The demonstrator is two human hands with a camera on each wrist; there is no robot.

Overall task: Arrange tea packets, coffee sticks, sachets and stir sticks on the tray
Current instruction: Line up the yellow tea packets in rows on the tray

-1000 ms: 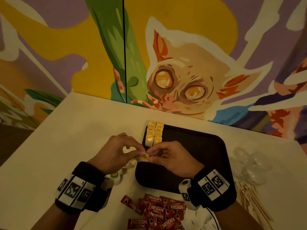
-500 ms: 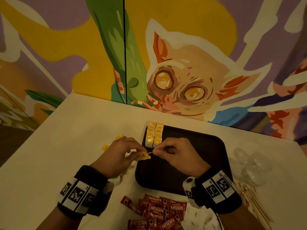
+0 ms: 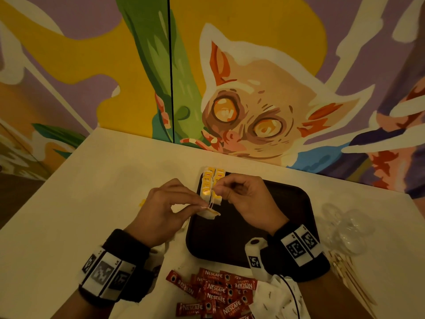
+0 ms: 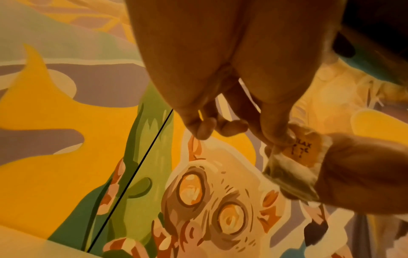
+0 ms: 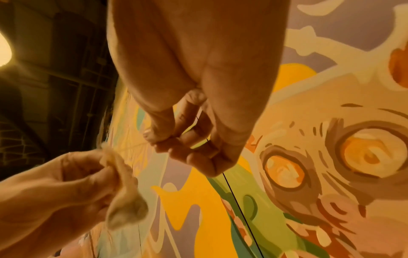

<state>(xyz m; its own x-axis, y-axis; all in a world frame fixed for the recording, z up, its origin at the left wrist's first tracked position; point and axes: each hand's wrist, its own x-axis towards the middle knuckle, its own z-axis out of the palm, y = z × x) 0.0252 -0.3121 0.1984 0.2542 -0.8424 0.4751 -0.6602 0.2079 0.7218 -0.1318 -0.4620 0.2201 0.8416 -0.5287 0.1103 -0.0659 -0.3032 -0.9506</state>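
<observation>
The tabletop (image 3: 69, 215) carries a dark tray (image 3: 287, 203) beneath and beyond the right hand (image 3: 249, 203), with red coffee sticks (image 3: 216, 293) heaped nearer the person than both wrists and wooden stir sticks (image 3: 351, 282) outboard of the right wrist. Two columns of yellow tea packets (image 3: 210, 183) lie on the tray's far left corner, just beyond the fingertips of both hands. The left hand (image 3: 165, 210) pinches a loose tea bag (image 3: 210, 214) over the tray's left edge, while the right hand pinches its string (image 3: 212, 201), drawn taut between the hands.
</observation>
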